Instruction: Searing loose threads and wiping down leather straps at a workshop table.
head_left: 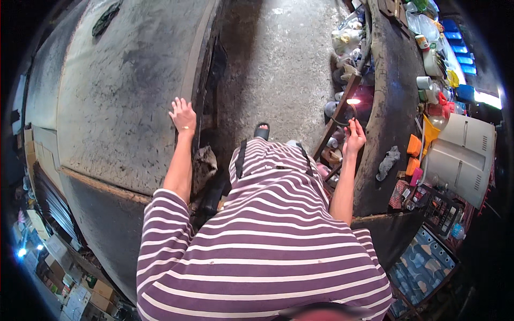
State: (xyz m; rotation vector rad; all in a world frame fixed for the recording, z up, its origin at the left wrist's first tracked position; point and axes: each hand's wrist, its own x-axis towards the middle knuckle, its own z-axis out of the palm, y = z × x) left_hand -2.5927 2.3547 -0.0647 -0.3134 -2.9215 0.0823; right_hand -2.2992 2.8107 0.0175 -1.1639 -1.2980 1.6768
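Observation:
My left hand (183,115) lies palm down with spread fingers on a worn grey tabletop (123,91), close to its inner edge, and holds nothing. On the right, my right hand (353,139) is raised with thumb and fingers pinched together. Between the fingertips is a thin dark curved wire (355,112), which loops up toward a small glowing light (353,101). Whether the wire joins the light I cannot tell. Behind that hand stands a narrow dark wooden bar (346,99), tilted.
Concrete floor (278,59) runs between the two tables. Bottles and bags (348,40) crowd the right table's underside. A grey rag (387,163) lies on the right tabletop (393,91). Farther right are orange bins (413,145) and a beige panel (463,155).

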